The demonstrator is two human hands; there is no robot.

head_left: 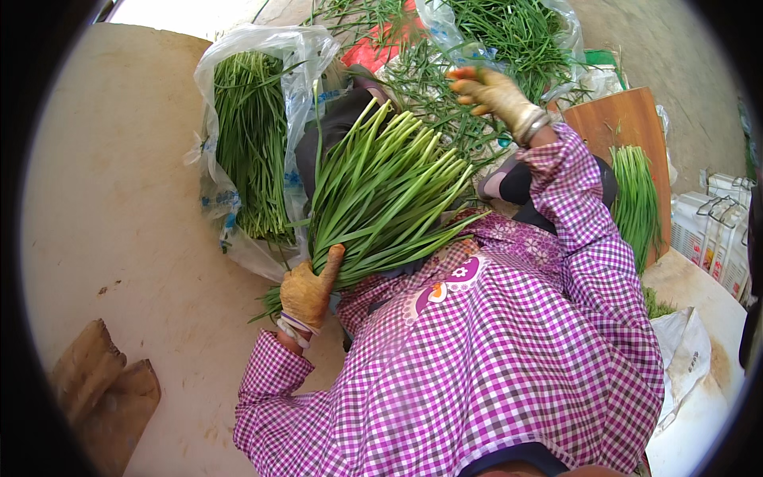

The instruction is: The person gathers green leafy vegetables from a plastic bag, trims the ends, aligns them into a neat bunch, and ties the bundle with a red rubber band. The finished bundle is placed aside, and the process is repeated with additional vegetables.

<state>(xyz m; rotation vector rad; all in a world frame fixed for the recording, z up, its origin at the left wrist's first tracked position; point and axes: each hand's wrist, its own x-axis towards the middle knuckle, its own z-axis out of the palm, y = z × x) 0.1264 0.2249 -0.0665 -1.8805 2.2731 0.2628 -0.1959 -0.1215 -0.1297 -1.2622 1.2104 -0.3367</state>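
Note:
My left hand (307,295), in a stained cream glove, grips a large bunch of garlic chives (381,191) near its leafy end. The pale cut stems fan out up and to the right, above my lap. Raised past those stems is my right hand (495,98), also gloved, its fingers bent and apart. I can make out nothing held in it; the fingertips are slightly blurred. Beneath it, loose chive leaves (438,107) lie scattered on the ground between my feet. A checked purple smock covers my body and arms.
On the left stands a clear plastic bag (244,250) packed with chives. Another bag of greens (512,36) is at the top. A sorted chive bundle (635,203) rests on a wooden board (614,113) at the right, near white crates (709,223). Brown cardboard (107,399) lies lower left.

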